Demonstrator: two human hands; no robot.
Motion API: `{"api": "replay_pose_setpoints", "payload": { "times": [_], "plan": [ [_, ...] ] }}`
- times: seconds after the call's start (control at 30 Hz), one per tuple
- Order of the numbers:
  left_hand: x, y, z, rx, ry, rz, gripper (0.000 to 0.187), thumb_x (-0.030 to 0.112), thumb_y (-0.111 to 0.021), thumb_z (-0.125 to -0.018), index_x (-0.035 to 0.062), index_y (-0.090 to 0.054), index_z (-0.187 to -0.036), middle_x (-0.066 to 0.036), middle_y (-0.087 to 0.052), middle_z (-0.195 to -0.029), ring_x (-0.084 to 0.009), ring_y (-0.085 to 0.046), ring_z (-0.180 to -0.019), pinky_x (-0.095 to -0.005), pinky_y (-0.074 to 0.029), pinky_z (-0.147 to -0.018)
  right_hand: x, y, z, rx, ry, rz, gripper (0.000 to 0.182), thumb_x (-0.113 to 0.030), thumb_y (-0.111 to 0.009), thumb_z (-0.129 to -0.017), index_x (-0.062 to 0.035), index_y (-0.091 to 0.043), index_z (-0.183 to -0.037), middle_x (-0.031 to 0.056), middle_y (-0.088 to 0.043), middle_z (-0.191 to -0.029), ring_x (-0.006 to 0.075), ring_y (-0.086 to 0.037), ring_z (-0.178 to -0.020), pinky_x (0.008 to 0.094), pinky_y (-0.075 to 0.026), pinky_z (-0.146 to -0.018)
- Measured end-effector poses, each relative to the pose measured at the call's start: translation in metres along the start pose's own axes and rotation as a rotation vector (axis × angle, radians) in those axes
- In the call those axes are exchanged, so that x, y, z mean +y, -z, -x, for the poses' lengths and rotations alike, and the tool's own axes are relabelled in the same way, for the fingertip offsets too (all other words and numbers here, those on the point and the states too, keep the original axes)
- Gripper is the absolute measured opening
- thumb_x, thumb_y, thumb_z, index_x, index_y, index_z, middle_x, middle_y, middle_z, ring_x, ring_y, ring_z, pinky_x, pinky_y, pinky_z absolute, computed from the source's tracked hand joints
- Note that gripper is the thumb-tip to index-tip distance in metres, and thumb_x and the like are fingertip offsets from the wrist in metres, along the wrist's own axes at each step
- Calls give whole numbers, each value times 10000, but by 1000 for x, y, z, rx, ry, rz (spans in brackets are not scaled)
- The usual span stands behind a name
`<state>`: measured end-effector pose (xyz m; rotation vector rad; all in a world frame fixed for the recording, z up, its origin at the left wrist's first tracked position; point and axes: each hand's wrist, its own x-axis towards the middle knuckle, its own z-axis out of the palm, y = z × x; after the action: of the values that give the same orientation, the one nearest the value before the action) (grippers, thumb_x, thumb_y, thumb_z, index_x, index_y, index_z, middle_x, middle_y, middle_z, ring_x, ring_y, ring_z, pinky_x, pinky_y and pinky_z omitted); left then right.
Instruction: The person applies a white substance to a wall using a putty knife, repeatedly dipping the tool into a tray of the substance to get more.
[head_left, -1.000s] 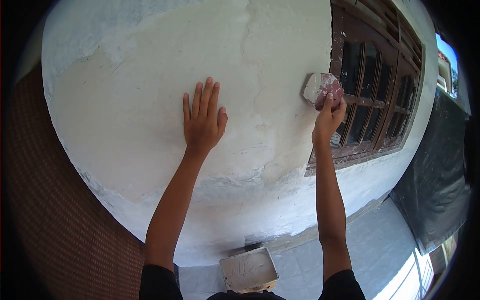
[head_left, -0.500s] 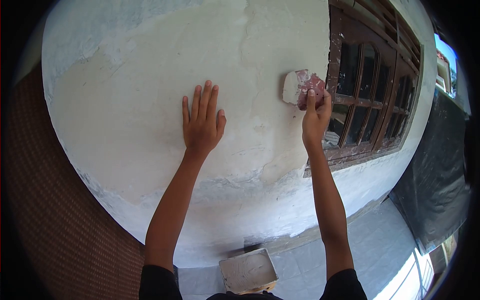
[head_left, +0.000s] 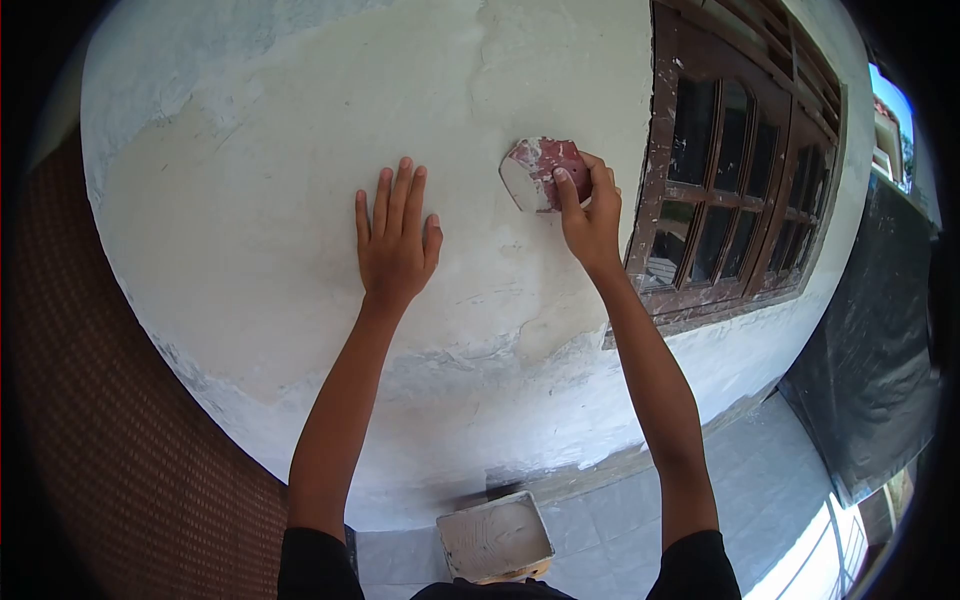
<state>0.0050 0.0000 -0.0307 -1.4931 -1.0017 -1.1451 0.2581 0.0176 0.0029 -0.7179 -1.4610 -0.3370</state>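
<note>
My left hand point(head_left: 397, 250) lies flat on the pale, patchy wall point(head_left: 290, 200), its fingers stretched upward and slightly spread. Between the thumb and fingers of my right hand point(head_left: 592, 215) is a dark red putty spreader point(head_left: 553, 160), smeared with whitish putty, most thickly on its left part. The spreader is up at the wall surface, left of the window; whether its whole edge touches cannot be seen. Some of my right fingers are hidden behind it.
A brown wooden window point(head_left: 735, 190) with glass panes is set in the wall at the right. Below, a tray of whitish putty point(head_left: 497, 538) stands near the grey sheet point(head_left: 610, 540) on the ground. A woven brown panel point(head_left: 120, 420) borders the left; black sheeting point(head_left: 870, 330) hangs at the right.
My right hand has moved left with the putty spreader, away from the window frame, and the spreader has turned somewhat. My left hand stays flat on the wall.
</note>
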Motion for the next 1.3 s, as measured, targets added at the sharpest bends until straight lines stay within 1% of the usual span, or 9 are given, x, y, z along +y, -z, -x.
{"api": "replay_pose_setpoints", "payload": {
  "times": [0.17, 0.27, 0.4, 0.53, 0.63, 0.83, 1.1, 1.23, 1.3],
  "plan": [
    [2, 1, 1, 3, 3, -13, 542, 197, -504, -928, 100, -422, -1455, -71, -393, -1526, -269, -333, -1427, -526, -206, -1172, 14, 24, -30, 507, -399, -340, 290, -191, -585, -980, 6, -547, -1189, 73, -618, -987, 119, -592, -855, 269, -497, -738],
    [5, 0, 1, 9, 15, -18, 542, 195, -499, -930, 98, -419, -1457, -73, -394, -1525, -273, -336, -1425, -526, -203, -1172, 13, 21, -18, 316, -258, -573, 288, -188, -589, -985, -3, -543, -1200, 56, -616, -986, 104, -580, -850, 246, -490, -721],
    [4, -2, 3, 8, 16, -17, 541, 196, -487, -936, 93, -412, -1461, -81, -390, -1524, -277, -325, -1429, -530, -189, -1175, 12, 7, 4, -37, 188, -39, 317, -207, -639, -944, 2, -577, -1176, 94, -630, -961, 138, -579, -828, 300, -484, -728],
    [5, 0, 4, -8, 19, -20, 545, 193, -482, -937, 90, -402, -1466, -81, -381, -1530, -277, -307, -1437, -532, -181, -1176, 40, 31, -24, 495, -447, -269, 337, -202, -587, -970, 48, -536, -1190, 130, -613, -963, 180, -601, -881, 337, -503, -774],
    [7, -1, 4, -4, 26, -24, 549, 192, -484, -935, 90, -398, -1468, -79, -379, -1532, -277, -304, -1438, -530, -181, -1177, 46, 40, -23, 650, -449, -395, 332, -190, -572, -984, 57, -519, -1199, 115, -614, -971, 153, -597, -881, 307, -505, -785],
    [6, -1, 4, -2, 25, -11, 556, 193, -488, -935, 90, -391, -1473, -78, -374, -1534, -280, -302, -1439, -526, -176, -1178, -1, 15, 19, -122, 41, -113, 284, -154, -638, -920, -44, -588, -1177, 107, -612, -947, 190, -502, -909, 321, -293, -878],
    [10, -2, 6, 5, 42, -35, 563, 188, -487, -932, 89, -387, -1477, -81, -376, -1535, -284, -308, -1437, -526, -175, -1176, 45, 48, -15, 622, -399, -482, 307, -204, -567, -993, 6, -517, -1211, 90, -600, -1023, 129, -598, -897, 271, -513, -709],
    [10, -2, 6, 9, 41, -33, 558, 201, -479, -938, 88, -386, -1478, -87, -375, -1534, -288, -307, -1437, -528, -170, -1176, 33, 22, 13, 49, -15, -151, 305, -190, -589, -973, 11, -524, -1193, 116, -605, -1007, 187, -610, -904, 333, -511, -782],
    [10, -2, 7, 5, 38, -37, 561, 202, -480, -938, 87, -384, -1478, -88, -373, -1535, -290, -305, -1438, -529, -169, -1176, 38, 25, 6, 123, -62, -111, 314, -186, -593, -969, 16, -522, -1199, 126, -608, -1019, 196, -610, -918, 339, -504, -808]
  ]
}}
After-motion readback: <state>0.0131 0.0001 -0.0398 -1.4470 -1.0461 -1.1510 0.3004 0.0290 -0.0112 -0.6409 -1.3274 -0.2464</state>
